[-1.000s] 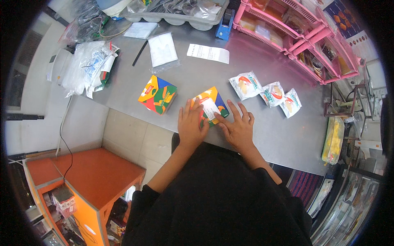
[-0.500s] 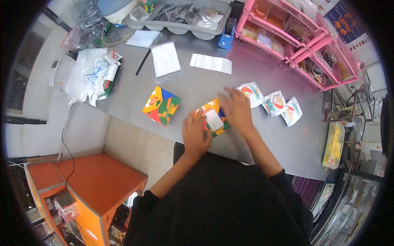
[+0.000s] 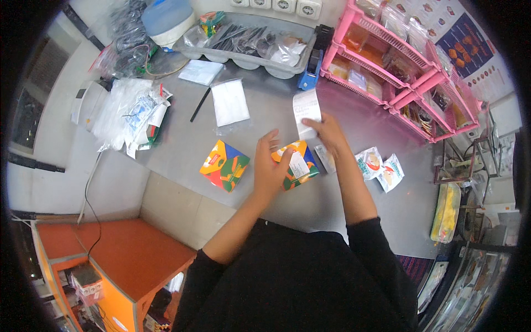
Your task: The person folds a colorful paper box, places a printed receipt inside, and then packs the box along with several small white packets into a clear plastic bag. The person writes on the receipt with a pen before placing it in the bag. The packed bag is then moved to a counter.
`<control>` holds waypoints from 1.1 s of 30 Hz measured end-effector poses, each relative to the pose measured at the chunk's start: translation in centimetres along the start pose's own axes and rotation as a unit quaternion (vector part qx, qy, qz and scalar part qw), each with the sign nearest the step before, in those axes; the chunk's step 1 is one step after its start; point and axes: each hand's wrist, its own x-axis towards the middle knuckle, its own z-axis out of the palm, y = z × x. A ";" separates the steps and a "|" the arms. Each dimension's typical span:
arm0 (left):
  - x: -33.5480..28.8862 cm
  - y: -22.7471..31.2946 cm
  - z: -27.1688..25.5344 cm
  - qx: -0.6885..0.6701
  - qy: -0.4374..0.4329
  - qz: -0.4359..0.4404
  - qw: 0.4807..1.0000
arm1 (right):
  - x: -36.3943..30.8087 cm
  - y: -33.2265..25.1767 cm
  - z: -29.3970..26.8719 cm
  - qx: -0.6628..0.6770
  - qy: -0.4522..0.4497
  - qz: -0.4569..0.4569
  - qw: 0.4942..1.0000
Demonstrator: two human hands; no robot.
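Note:
My right hand (image 3: 327, 133) pinches a white printed paper receipt (image 3: 306, 105) at its lower end, holding it above the metal table. My left hand (image 3: 270, 166) has its fingers apart at the left side of a colourful box (image 3: 300, 164) with a white label on top. Left of that hand, a second colourful box (image 3: 225, 166) stands on the table. Two small white packets (image 3: 370, 162) (image 3: 390, 172) lie right of my right forearm. Another packet (image 3: 325, 159) is partly hidden by that forearm.
At the back are a grey divided tray (image 3: 243, 61) of utensils, a blue tape dispenser (image 3: 311, 69) and pink racks (image 3: 381, 55). Wrapped white napkins (image 3: 230, 104) and a black stick (image 3: 201, 105) lie nearby. Plastic bags (image 3: 127, 110) crowd the left edge.
My right hand has left the labelled box and picked up the receipt, which has come toward me and turned upright. My left hand has opened slightly beside the box. The view has shifted.

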 end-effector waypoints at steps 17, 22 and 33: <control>4.7 1.7 3.3 0.021 -0.245 0.045 0.968 | -8.4 1.1 -2.3 -0.314 0.193 -0.434 0.822; 6.4 0.2 1.8 0.074 -0.198 0.004 0.977 | -4.9 0.4 -3.4 0.031 0.216 -0.196 0.956; 4.6 2.2 -9.7 -0.433 -0.121 -0.285 0.846 | -6.5 -4.0 10.3 -0.388 0.166 -0.546 0.723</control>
